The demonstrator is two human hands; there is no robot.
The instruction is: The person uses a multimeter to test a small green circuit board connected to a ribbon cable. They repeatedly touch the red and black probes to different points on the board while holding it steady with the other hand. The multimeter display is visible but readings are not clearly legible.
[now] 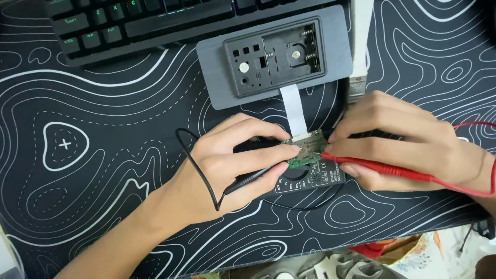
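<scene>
At the centre of the frame the left hand (pixel 235 157) pinches a black probe (pixel 253 178) between thumb and fingers, its tip on the small green circuit board (pixel 306 150), while the right hand (pixel 400 139) closes around a red probe (pixel 382 166) touching the board's right edge. The board lies over a black meter (pixel 310 181), joined by a white ribbon cable (pixel 294 108) to the opened grey device (pixel 276 54) above. A keyboard (pixel 150 20) fills the upper left, all on a black patterned mat (pixel 93 155).

Left hand (pixel 232 155) reaches in from below, fingers curled in a tight pinch. Right hand (pixel 408 147) comes from the right, fingers closed, fingertips nearly meeting the left's.
</scene>
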